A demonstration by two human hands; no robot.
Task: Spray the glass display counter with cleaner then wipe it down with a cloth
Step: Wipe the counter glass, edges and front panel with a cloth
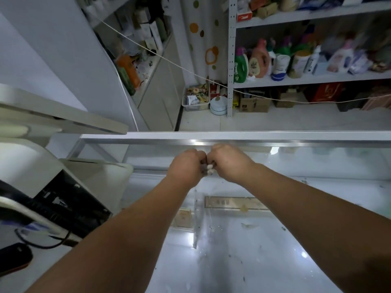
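While both arms stretch out over the glass tabletop (275, 261), left hand (187, 166) and right hand (229, 163) meet knuckle to knuckle, fingers curled tight round a small bunched cloth (208, 168).

A pale tiled floor (296, 119) runs under a grey metal rack (231, 60) at the right, its shelf crowded with bottles (259, 60), with boxes (254, 104) below. A dotted white curtain (208, 34) hangs in the far corner. A basket (195, 98) and a round tin (219, 105) sit on the floor beside the rack. A cabinet (156, 96) stands at the left. A string (179, 67) crosses the room. The light is dim.
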